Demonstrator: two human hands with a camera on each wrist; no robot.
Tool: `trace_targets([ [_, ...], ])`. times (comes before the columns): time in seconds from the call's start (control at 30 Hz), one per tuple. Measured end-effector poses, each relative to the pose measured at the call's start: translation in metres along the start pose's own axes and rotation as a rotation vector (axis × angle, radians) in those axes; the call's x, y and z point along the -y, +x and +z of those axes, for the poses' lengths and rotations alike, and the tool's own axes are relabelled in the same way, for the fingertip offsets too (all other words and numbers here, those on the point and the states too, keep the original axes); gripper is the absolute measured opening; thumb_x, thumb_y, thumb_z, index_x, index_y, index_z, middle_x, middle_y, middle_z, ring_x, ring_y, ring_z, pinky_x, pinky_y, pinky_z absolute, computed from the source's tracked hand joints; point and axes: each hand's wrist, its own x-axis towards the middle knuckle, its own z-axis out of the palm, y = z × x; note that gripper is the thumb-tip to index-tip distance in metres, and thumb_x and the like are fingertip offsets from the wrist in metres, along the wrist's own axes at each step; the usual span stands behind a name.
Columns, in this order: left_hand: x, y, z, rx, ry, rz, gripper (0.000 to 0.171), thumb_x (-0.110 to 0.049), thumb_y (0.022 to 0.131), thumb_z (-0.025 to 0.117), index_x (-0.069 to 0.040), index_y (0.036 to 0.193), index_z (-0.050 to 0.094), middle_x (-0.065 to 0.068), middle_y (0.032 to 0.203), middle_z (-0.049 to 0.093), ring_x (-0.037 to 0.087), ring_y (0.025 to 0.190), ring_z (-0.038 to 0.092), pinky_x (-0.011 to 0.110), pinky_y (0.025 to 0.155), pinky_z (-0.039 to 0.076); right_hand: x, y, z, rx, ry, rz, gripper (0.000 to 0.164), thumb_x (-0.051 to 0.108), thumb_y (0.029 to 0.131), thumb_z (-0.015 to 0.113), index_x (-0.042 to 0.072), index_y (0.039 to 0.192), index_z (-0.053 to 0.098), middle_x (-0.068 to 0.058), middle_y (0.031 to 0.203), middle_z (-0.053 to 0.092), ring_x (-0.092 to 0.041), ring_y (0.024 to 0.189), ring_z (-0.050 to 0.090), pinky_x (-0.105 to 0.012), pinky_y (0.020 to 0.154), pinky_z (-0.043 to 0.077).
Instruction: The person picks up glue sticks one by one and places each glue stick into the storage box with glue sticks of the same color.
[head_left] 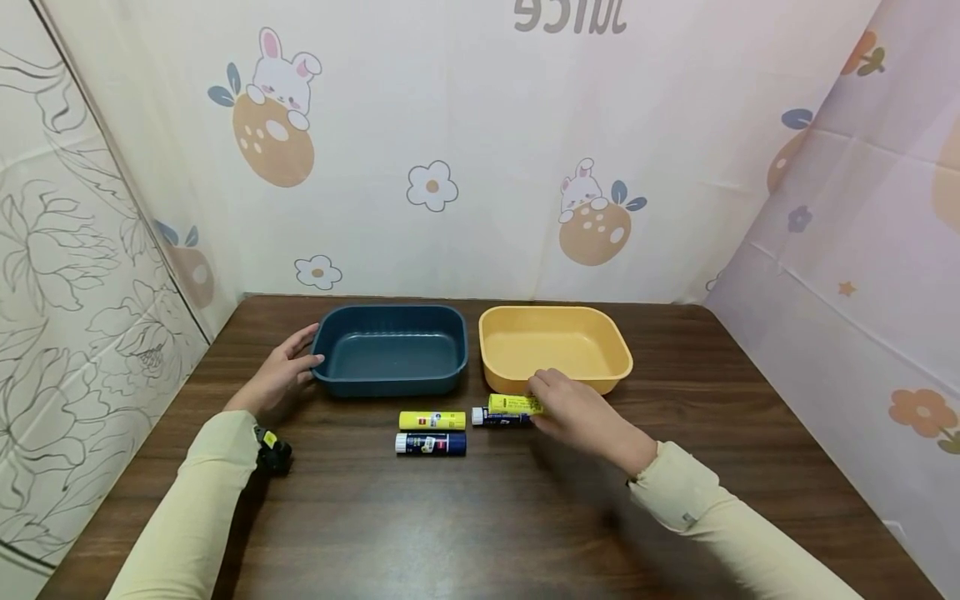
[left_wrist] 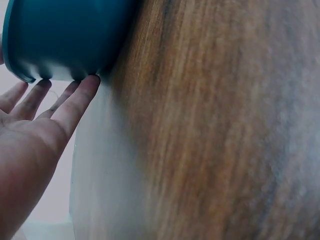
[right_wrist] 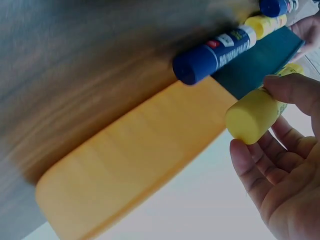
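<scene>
My right hand [head_left: 577,417] pinches a yellow glue stick [right_wrist: 252,115] between thumb and fingers, raised off the table at the front of the yellow bin [head_left: 555,310]. Below it lies a dark blue glue stick [head_left: 498,417] with a white end, partly hidden in the head view. My left hand [head_left: 277,375] holds the left side of the teal bin [head_left: 386,387], thumb over the rim; in the left wrist view its fingertips [left_wrist: 92,80] press the outer wall. Another yellow glue stick [head_left: 432,420] and another dark blue glue stick [head_left: 431,443] lie side by side before the teal bin.
Both bins stand side by side toward the back of the dark wooden table [head_left: 420,533], a narrow gap between them. Behind the table hangs a printed curtain [head_left: 480,108], with more printed cloth at both sides.
</scene>
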Motion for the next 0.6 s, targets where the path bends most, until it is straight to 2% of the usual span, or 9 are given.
trace_targets([
  [0.2, 0.001, 0.001, -0.001, -0.002, -0.007, 0.002, 0.067, -0.007, 0.099, 0.047, -0.009, 0.154, 0.009, 0.022, 0.156, 0.007, 0.040, 0.136, 0.022, 0.050, 0.101, 0.034, -0.007, 0.005, -0.008, -0.019, 0.005, -0.006, 0.031, 0.009, 0.073, 0.079, 0.006, 0.094, 0.058, 0.000, 0.087, 0.053, -0.016, 0.081, 0.052, -0.031, 0.069, 0.049],
  [0.43, 0.002, 0.000, 0.000, -0.014, 0.007, 0.013, 0.067, -0.010, 0.098, 0.051, -0.008, 0.153, 0.012, 0.022, 0.156, 0.011, 0.039, 0.136, 0.025, 0.038, 0.096, 0.043, -0.015, 0.010, -0.015, -0.026, 0.001, 0.009, 0.031, 0.010, 0.073, 0.080, 0.005, 0.094, 0.059, -0.002, 0.088, 0.055, -0.017, 0.080, 0.052, -0.031, 0.067, 0.050],
  [0.6, 0.002, -0.001, 0.000, -0.026, 0.003, 0.016, 0.068, -0.010, 0.098, 0.051, -0.009, 0.153, 0.012, 0.022, 0.155, 0.014, 0.039, 0.134, 0.027, 0.040, 0.096, 0.043, -0.021, 0.014, -0.019, -0.039, -0.011, 0.011, 0.030, 0.007, 0.072, 0.079, 0.004, 0.093, 0.058, -0.004, 0.087, 0.055, -0.018, 0.080, 0.053, -0.032, 0.067, 0.050],
])
